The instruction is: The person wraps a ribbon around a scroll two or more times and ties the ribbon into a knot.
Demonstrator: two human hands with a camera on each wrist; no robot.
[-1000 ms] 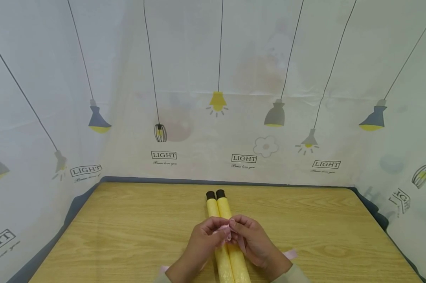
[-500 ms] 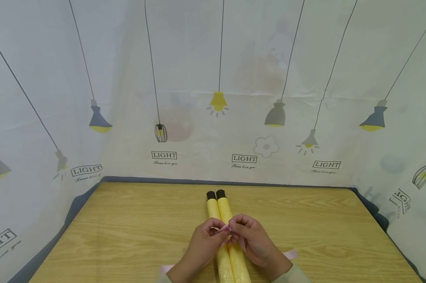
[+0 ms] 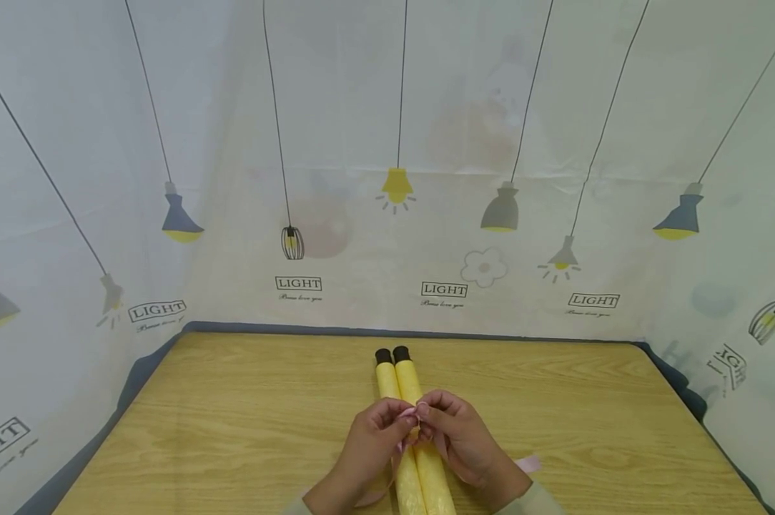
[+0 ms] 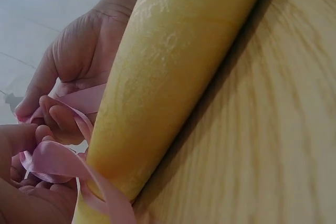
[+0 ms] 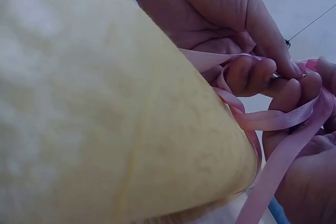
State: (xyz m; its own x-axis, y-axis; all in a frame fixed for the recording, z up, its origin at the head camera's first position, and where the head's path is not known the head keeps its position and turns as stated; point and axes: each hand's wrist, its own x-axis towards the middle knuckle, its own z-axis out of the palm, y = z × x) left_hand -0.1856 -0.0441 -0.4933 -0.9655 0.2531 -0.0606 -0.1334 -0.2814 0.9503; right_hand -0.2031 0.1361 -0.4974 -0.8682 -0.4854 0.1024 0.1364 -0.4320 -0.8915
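Two yellow tubes with a wrinkled surface, the left one (image 3: 386,379) and the right one (image 3: 410,383), lie side by side, their black ends pointing away. A pink satin ribbon (image 4: 58,161) passes around them. Above the tubes, my left hand (image 3: 369,443) pinches the ribbon between thumb and fingers. My right hand (image 3: 470,438) pinches it too, its fingertips meeting the left ones. In the right wrist view, the ribbon (image 5: 273,120) makes a loop near the fingers and one strand hangs down. Fingers partly hide where the strands cross.
Beneath everything is a wood-grain table (image 3: 246,408). A loose ribbon end (image 3: 527,463) lies beside my right wrist. A white cloth printed with lamps (image 3: 362,250) stands behind the table and along its sides.
The ribbon end left of my left wrist has been drawn inward and now hangs below that hand, near the tubes. The ribbon between the fingertips has shifted; both hands stay nearly in place.
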